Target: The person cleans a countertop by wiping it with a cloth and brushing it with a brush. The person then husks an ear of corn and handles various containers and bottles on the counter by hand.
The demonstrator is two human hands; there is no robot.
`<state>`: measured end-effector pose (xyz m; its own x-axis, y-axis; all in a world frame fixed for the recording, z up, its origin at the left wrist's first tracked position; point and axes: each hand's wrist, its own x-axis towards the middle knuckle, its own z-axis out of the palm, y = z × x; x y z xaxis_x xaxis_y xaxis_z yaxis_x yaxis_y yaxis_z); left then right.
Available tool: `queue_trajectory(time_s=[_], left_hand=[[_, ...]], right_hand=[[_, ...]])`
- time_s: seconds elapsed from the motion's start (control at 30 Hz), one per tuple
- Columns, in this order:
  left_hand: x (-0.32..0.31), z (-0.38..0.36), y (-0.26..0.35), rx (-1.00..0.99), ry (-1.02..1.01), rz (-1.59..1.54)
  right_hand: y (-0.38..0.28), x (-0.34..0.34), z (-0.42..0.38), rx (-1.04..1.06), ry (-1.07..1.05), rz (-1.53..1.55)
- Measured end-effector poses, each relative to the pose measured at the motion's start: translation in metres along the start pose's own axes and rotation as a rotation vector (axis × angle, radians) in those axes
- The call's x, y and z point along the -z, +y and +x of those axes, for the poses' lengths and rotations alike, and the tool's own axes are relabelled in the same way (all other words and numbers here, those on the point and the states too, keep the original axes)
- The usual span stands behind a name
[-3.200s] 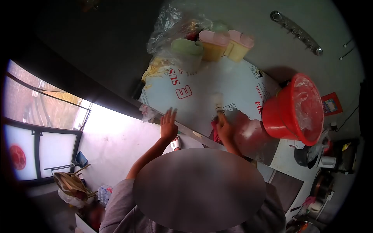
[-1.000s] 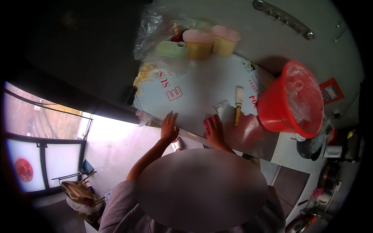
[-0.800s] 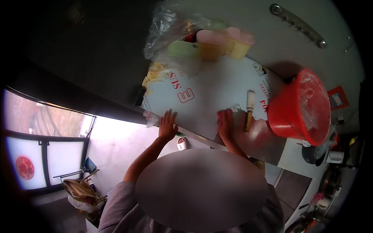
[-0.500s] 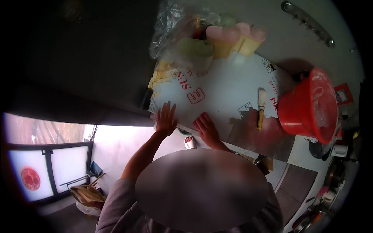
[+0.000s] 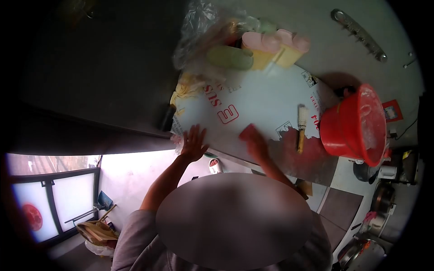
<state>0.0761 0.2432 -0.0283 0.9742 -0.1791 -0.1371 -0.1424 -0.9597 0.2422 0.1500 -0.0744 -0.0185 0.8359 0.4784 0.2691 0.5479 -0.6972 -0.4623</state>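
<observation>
Wall (image 5: pixel 312 20), grey, 1 metal rail (image 5: pixel 359 36) mounted. Floor (image 5: pixel 135 174), pale, brightly lit at left. Glazed frame (image 5: pixel 55 205), dark: 2 white panels (image 5: pixel 74 194), 1 red round emblem (image 5: pixel 32 217). Seat (image 5: pixel 97 230), tan, possibly a folding chair. Upper left: deep shadow.

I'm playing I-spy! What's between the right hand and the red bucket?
A brush lies between the right hand and the red bucket, its handle over the dark patch, in the head view.

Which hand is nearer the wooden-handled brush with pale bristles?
Right. The right hand, at a small red cloth, is left of the brush across a gap; the left hand, fingers spread, is farther left.
</observation>
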Motion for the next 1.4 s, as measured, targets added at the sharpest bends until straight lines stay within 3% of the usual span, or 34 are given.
queue_trajectory(time_s=[0.07, 0.13, 0.17, 0.2, 0.27, 0.37, 0.4, 0.47, 0.57, 0.6, 0.67, 0.77, 0.87, 1.0, 1.07, 1.13, 1.2, 1.3, 1.4], left_hand=[[-0.003, 0.001, -0.002, -0.020, 0.039, -0.007], [0.001, -0.002, 0.001, 0.001, 0.001, -0.023], [0.004, 0.003, 0.002, 0.010, -0.004, -0.031], [0.006, 0.005, 0.002, 0.008, -0.002, -0.025], [0.007, 0.002, 0.003, 0.004, -0.010, -0.012], [0.006, 0.002, 0.002, -0.009, 0.000, 0.002], [0.003, 0.000, 0.003, -0.011, 0.004, 0.000], [-0.003, 0.003, 0.000, -0.005, 0.030, 0.002], [0.003, 0.003, 0.002, 0.013, -0.009, 0.008], [0.004, 0.000, 0.003, 0.018, -0.013, 0.006], [0.006, 0.003, 0.005, 0.021, -0.011, -0.002], [0.005, 0.003, 0.005, 0.041, -0.051, -0.021], [0.011, 0.005, 0.007, 0.055, -0.093, -0.006], [0.007, 0.006, 0.006, 0.049, -0.092, -0.001], [0.008, 0.005, 0.006, 0.050, -0.098, 0.015], [0.007, 0.006, 0.004, 0.035, -0.084, 0.015], [0.006, 0.007, 0.005, 0.035, -0.080, 0.007], [0.007, 0.003, 0.005, 0.047, -0.095, 0.009], [0.005, 0.006, 0.005, 0.046, -0.092, 0.016]], right_hand=[[0.008, 0.022, 0.021, -0.234, 0.145, -0.038], [-0.009, -0.012, 0.010, -0.238, 0.261, -0.147], [-0.024, -0.028, 0.001, -0.236, 0.192, -0.075], [-0.053, -0.022, 0.001, -0.109, 0.090, -0.067], [-0.084, -0.021, -0.012, -0.052, 0.000, 0.058], [-0.042, -0.007, -0.001, 0.091, -0.164, 0.099], [-0.025, -0.011, 0.003, 0.130, -0.090, 0.068], [-0.012, -0.009, 0.023, 0.007, 0.109, 0.006], [-0.039, -0.023, 0.058, -0.248, 0.186, -0.060], [-0.046, -0.046, 0.047, -0.155, 0.262, -0.116], [-0.078, -0.048, 0.038, 0.047, 0.092, 0.039], [-0.105, -0.042, 0.024, 0.062, 0.051, 0.078], [-0.081, -0.037, 0.050, 0.176, -0.073, 0.088], [-0.084, -0.040, 0.085, 0.011, 0.000, 0.097], [-0.086, -0.069, 0.069, -0.001, -0.060, 0.048], [-0.110, -0.053, 0.038, 0.037, 0.059, 0.155], [-0.120, -0.039, 0.021, 0.088, 0.062, 0.058], [-0.114, -0.033, 0.042, 0.115, -0.067, 0.078], [-0.106, -0.045, 0.073, 0.130, -0.064, 0.049]])
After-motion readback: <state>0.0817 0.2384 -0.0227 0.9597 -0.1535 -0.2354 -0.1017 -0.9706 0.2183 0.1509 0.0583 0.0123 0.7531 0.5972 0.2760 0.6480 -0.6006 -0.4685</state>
